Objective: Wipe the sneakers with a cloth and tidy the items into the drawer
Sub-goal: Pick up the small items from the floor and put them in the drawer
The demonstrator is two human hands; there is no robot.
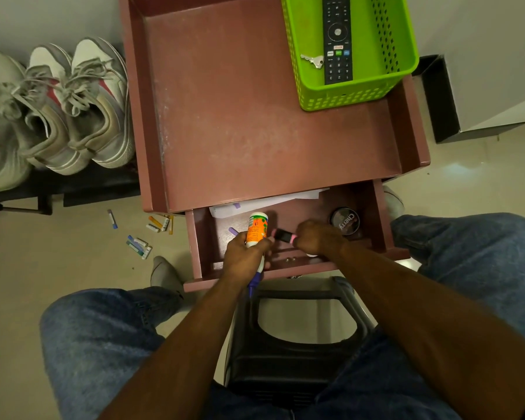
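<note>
The left hand [246, 256] holds a bottle [256, 228] over the drawer [379, 213]. The right hand [314, 237] pinches a pink thing [284, 235] beside the bottle. The bottle could slip and spill.

Arms: both forearms bare, no sleeves, watch or bands in view.
Left hand [245, 256]: bare, no glove, no ring visible.
Right hand [317, 237]: bare, no glove.
Legs: blue denim jeans [97, 344], faded and creased at the knees.
Feet: pale grey shoes [164, 272], toes showing beyond the jeans.

Single head-worn wide-angle view, looking steeply down, close over open drawer [288, 237], knees at frame edges
</note>
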